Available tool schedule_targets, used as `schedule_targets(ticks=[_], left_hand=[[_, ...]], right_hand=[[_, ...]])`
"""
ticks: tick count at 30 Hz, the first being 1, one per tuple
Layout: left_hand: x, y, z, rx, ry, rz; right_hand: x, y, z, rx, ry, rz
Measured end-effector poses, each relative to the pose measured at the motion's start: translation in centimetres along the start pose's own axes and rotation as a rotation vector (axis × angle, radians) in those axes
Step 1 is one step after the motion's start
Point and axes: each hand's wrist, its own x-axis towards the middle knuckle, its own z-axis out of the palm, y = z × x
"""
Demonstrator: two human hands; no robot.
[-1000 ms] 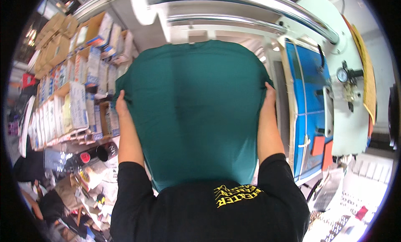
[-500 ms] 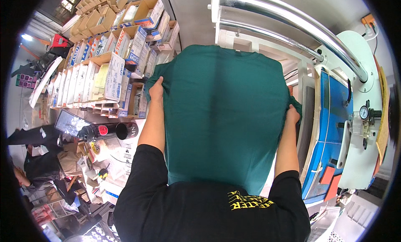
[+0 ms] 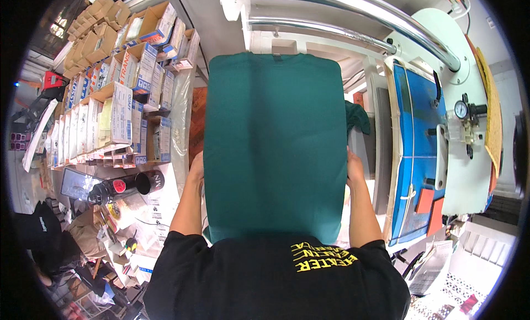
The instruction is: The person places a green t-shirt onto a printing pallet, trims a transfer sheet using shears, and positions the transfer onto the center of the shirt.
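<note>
A dark green T-shirt (image 3: 276, 149) lies stretched smooth and flat in a rectangular shape with rounded far corners. Its collar is at the far edge, and one sleeve (image 3: 357, 118) hangs bunched off the right side. My left hand (image 3: 196, 168) is at the shirt's left edge, its fingers curled under the side and mostly hidden. Opposite it, my right hand (image 3: 354, 166) grips the right edge just below the loose sleeve, its fingertips tucked out of sight. The shirt's near end meets the front of my black top.
At the right stands a press machine with chrome bars (image 3: 331, 30), a blue padded panel (image 3: 414, 149) and a pressure gauge (image 3: 461, 108). Cardboard boxes (image 3: 122, 113) of packets are stacked at the left. A dark cylindrical container (image 3: 150, 182) and a phone-like screen (image 3: 79, 183) are nearer.
Both hands have left the sleeve areas and come down to the shirt's sides. The shirt now lies flatter and squarer, its left sleeve out of sight. The view has shifted to the right.
</note>
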Motion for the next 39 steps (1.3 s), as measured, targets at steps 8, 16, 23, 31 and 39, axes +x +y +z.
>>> schedule_targets(ticks=[8, 16, 23, 31, 39], left_hand=[[-1.9, -1.5, -1.3, -0.106, 0.017, 0.016], [-3.2, -0.3, -4.3, -0.338, -0.278, -0.018], [-2.2, 5.0, 0.3, -0.303, -0.081, -0.074], [1.3, 4.6, -5.3, -0.306, -0.103, 0.105], [0.2, 5.0, -4.8, -0.253, -0.116, 0.114]], right_hand=[[0.4, 0.6, -1.1, -0.076, -0.028, 0.024], [0.5, -0.9, -2.2, 0.23, -0.222, 0.065], [2.0, -4.9, 0.0, 0.221, 0.029, 0.076], [6.6, -2.7, -3.8, 0.102, 0.174, -0.216], [3.1, -3.3, -4.9, 0.214, -0.127, 0.013]])
